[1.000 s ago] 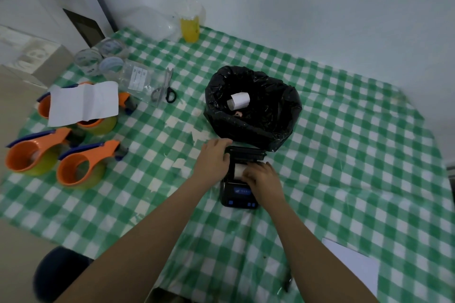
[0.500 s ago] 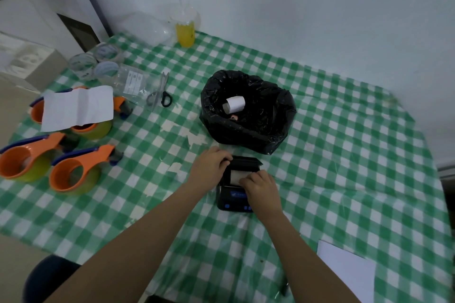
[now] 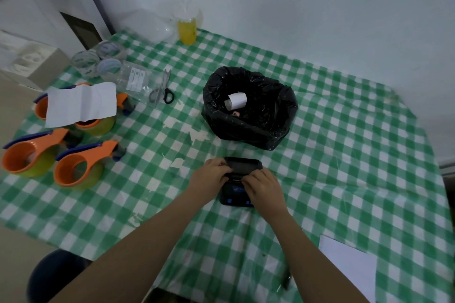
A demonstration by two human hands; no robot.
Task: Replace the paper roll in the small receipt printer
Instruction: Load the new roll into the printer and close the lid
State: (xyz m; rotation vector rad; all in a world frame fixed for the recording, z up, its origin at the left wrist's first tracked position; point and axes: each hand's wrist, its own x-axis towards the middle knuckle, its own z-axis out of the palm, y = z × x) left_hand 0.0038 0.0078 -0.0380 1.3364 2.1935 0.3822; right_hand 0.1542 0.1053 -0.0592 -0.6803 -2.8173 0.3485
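1. Head view: the printer (image 3: 240, 183) lies on the checked table (image 3: 344, 155), just in front of the black bin (image 3: 248, 108).
2. Closing the lid (image 3: 243, 166) well likely means pressing both edges evenly, keeping the paper tail free.
3. Left hand (image 3: 209, 178) and right hand (image 3: 262, 186) flank the printer, fingers curled, together, pressing on it.

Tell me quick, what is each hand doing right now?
Left hand: fingers curled on the printer lid.
Right hand: fingers pressing the printer's top; holding nothing visible.
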